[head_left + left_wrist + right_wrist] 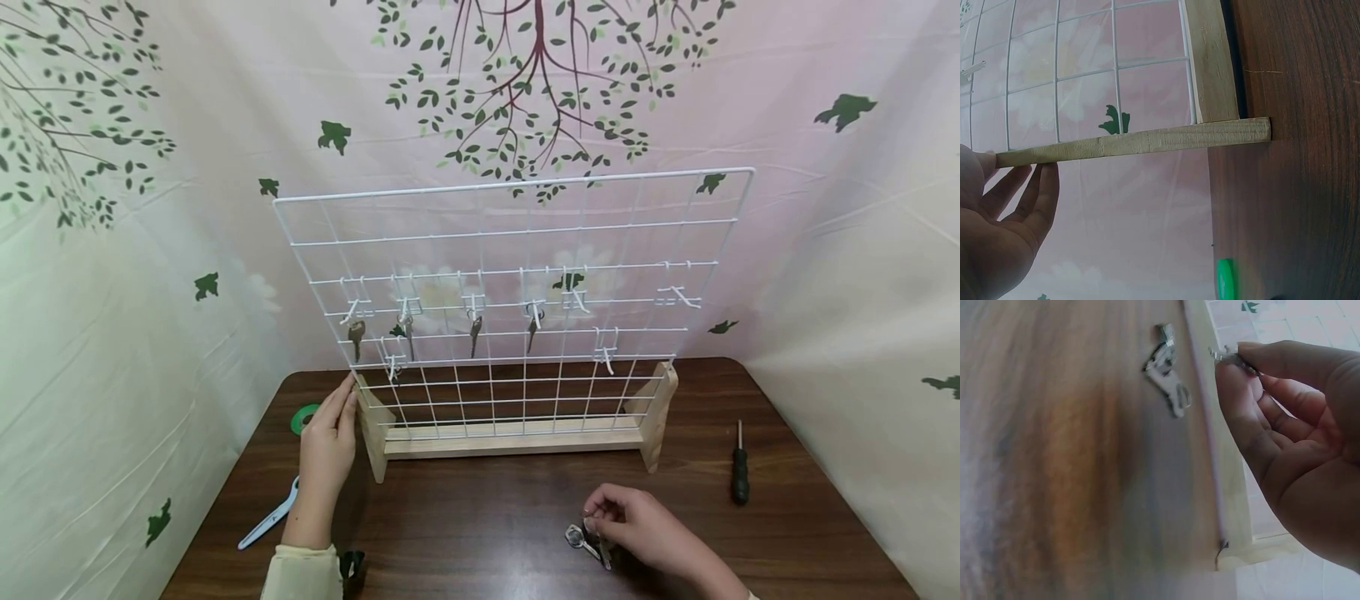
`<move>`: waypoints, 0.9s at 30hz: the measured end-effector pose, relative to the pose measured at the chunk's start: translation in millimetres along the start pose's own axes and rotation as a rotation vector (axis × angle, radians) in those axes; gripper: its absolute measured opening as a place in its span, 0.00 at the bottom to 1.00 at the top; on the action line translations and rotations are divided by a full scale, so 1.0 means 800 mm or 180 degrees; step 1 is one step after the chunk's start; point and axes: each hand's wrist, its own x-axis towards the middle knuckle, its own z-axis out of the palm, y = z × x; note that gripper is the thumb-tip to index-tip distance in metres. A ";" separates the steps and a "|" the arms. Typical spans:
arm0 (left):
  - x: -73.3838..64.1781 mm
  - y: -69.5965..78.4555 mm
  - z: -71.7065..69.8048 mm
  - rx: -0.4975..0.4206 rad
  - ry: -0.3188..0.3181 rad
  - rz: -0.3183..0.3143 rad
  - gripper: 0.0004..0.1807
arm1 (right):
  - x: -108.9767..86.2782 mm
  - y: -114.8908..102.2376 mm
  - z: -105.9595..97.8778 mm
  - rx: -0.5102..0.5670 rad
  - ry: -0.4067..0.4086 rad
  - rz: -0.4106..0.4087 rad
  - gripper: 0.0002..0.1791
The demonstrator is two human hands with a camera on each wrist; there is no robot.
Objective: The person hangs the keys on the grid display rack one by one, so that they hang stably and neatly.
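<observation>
A white wire grid rack (495,381) stands upright in a wooden stand (517,446). My left hand (327,437) grips the stand's left upright near its top; in the left wrist view the fingers lie against the outer side of that wooden upright (1135,141). Low over the table, my right hand (637,529) pinches a small metal key (1235,358) between thumb and forefinger, mostly covered by the fingertips. Loose keys (1169,381) lie on the table just under it. On the rack, several white hooks (606,358) are clipped, and some carry keys (476,335).
A screwdriver (740,475) with a black handle lies at the right of the brown table (465,517). To the left are a green tape roll (298,418) and a light blue-handled tool (266,523), partly behind the left arm. A black object (352,565) sits beside the left sleeve.
</observation>
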 end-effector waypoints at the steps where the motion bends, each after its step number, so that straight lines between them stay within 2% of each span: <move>1: 0.000 0.000 0.000 -0.0003 0.0004 0.0008 0.23 | 0.000 -0.003 -0.001 0.0061 -0.0008 0.0017 0.03; 8: 0.000 -0.003 0.002 0.0018 0.0012 0.0020 0.23 | 0.003 -0.021 -0.004 0.0510 -0.0015 0.0107 0.09; 14: 0.001 -0.003 0.001 0.0014 -0.0028 -0.0002 0.23 | 0.005 -0.042 -0.007 0.0658 0.0124 -0.0214 0.09; 22: 0.001 -0.003 0.001 0.0013 -0.0023 0.0004 0.23 | 0.013 -0.085 -0.008 0.0772 0.0639 -0.0476 0.08; 27: 0.001 -0.002 0.000 0.0015 -0.0011 0.0026 0.23 | 0.018 -0.107 -0.008 0.0773 0.1022 -0.0473 0.07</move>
